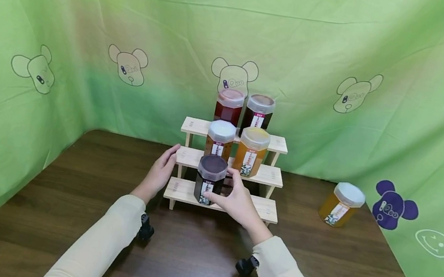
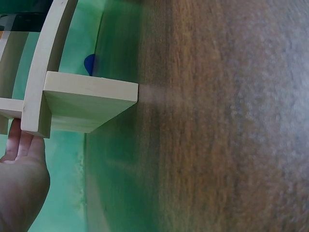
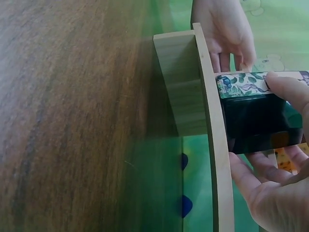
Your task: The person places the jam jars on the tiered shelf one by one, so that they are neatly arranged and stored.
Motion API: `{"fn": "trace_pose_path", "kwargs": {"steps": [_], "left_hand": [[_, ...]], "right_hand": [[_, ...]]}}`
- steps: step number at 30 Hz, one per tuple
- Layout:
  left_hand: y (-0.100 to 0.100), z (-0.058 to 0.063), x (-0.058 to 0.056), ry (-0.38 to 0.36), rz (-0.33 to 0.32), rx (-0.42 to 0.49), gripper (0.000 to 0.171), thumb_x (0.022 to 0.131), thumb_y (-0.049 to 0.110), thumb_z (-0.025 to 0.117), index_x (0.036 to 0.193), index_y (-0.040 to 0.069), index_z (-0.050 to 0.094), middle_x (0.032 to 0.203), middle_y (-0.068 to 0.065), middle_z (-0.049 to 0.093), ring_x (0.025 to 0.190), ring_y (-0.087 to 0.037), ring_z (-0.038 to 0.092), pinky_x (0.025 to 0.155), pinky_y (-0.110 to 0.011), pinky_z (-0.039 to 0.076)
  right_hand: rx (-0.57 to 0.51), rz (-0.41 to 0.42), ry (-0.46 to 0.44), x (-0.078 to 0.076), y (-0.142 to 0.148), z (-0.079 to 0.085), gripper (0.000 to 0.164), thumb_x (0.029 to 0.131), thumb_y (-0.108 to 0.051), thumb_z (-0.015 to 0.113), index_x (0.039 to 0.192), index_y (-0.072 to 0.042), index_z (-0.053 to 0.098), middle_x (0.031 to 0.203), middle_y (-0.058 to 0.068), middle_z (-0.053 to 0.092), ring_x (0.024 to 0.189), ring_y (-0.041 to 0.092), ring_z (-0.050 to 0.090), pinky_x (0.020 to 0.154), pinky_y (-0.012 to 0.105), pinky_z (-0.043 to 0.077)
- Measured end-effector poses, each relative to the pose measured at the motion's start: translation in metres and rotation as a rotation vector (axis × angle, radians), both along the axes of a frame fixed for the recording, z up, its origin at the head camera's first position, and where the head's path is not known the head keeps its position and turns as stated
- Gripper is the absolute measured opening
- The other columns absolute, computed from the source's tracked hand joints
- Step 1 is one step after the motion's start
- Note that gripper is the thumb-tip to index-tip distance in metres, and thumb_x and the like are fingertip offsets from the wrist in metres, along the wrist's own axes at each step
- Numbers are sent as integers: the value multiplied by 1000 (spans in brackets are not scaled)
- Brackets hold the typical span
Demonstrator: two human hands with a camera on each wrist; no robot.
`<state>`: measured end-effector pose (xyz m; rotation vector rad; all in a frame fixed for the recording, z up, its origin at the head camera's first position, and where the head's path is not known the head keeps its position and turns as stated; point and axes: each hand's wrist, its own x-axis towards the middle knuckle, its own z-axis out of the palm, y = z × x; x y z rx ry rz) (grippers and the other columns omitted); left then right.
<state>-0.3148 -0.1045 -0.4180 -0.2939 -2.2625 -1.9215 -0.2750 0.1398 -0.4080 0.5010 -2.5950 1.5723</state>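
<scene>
A dark jar (image 1: pixel 209 181) with a greyish lid stands upright on the lowest step of a three-step wooden rack (image 1: pixel 265 209). My right hand (image 1: pixel 237 202) holds that jar, thumb on its front label and fingers round its right side and back. In the right wrist view the jar (image 3: pixel 260 116) has its base right at the board. My left hand (image 1: pixel 161 171) rests against the left end of the rack near the middle step, fingers straight. The left wrist view shows those fingertips (image 2: pixel 24 142) at the edge of a board (image 2: pixel 36 101).
An orange-brown jar (image 1: pixel 220 139) and an amber jar (image 1: pixel 251 152) stand on the middle step. A red jar (image 1: pixel 229 106) and another dark jar (image 1: pixel 258 113) occupy the top step. One amber jar (image 1: pixel 342 205) sits on the table at right. A green cloth (image 1: pixel 170 25) hangs behind.
</scene>
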Motion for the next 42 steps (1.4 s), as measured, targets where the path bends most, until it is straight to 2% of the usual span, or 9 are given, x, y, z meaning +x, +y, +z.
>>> {"fn": "trace_pose_path", "kwargs": {"steps": [5, 8, 15, 20, 27, 31, 38, 40, 42], "left_hand": [[2, 18, 17, 3, 1, -15, 45, 110, 12, 36, 153, -3, 36, 157, -22, 35, 145, -34, 30, 118, -47, 25], [2, 19, 19, 6, 0, -14, 45, 110, 12, 36, 153, -3, 36, 157, -22, 34, 145, -35, 30, 118, -48, 25], [-3, -13, -9, 21, 11, -5, 46, 111, 21, 36, 155, 7, 37, 159, -14, 34, 146, -29, 29, 119, -46, 23], [-2, -11, -9, 22, 22, -5, 45, 111, 22, 37, 155, 11, 39, 158, -11, 36, 145, -26, 31, 119, -43, 24], [-2, -11, -8, 1, 27, -5, 45, 111, 24, 38, 155, 14, 40, 159, -7, 36, 146, -23, 31, 119, -41, 25], [-2, -11, -9, 11, 26, -3, 45, 111, 22, 37, 155, 11, 39, 158, -9, 36, 146, -25, 31, 119, -42, 25], [-2, -11, -9, 12, 16, -3, 46, 111, 21, 37, 155, 9, 38, 159, -12, 34, 146, -27, 29, 119, -44, 24], [-1, -9, -7, 9, 7, 1, 46, 111, 19, 37, 155, 6, 37, 159, -14, 33, 146, -29, 28, 119, -45, 23], [-1, -1, -1, 7, -1, -4, 46, 111, 16, 36, 155, 2, 35, 159, -17, 32, 146, -31, 27, 119, -46, 23]], "right_hand": [[-5, 1, 3, -1, -1, -2, 82, 80, -25, 87, 144, -10, 39, 125, 19, 61, 114, 33, 60, 90, 44, 54], [-12, 0, 1, -2, -2, -2, 82, 80, -25, 87, 144, -10, 39, 125, 19, 61, 114, 33, 60, 90, 44, 54], [-25, 1, -13, -1, -3, -2, 82, 82, -23, 86, 146, -6, 39, 126, 18, 58, 110, 31, 60, 90, 43, 54], [-84, 27, -39, 1, -3, -1, 82, 83, -17, 84, 149, -4, 36, 132, 20, 55, 115, 34, 57, 95, 43, 53], [-109, 64, -57, 2, 1, -1, 81, 83, -18, 85, 148, -8, 38, 137, 18, 52, 118, 33, 55, 98, 42, 51], [-122, 73, -53, 2, 6, -1, 82, 83, -17, 85, 149, -8, 38, 137, 18, 52, 118, 35, 57, 98, 42, 51], [-126, 91, -34, 5, 20, -1, 73, 86, -13, 82, 146, -3, 40, 134, 26, 53, 119, 40, 58, 101, 45, 49], [-126, 88, -35, 6, 26, -1, 72, 87, -12, 80, 145, -1, 39, 135, 29, 52, 120, 42, 57, 101, 46, 49], [-122, 78, -34, 7, 32, 0, 71, 88, -11, 79, 145, 1, 38, 136, 31, 50, 121, 44, 56, 101, 48, 48]]}}
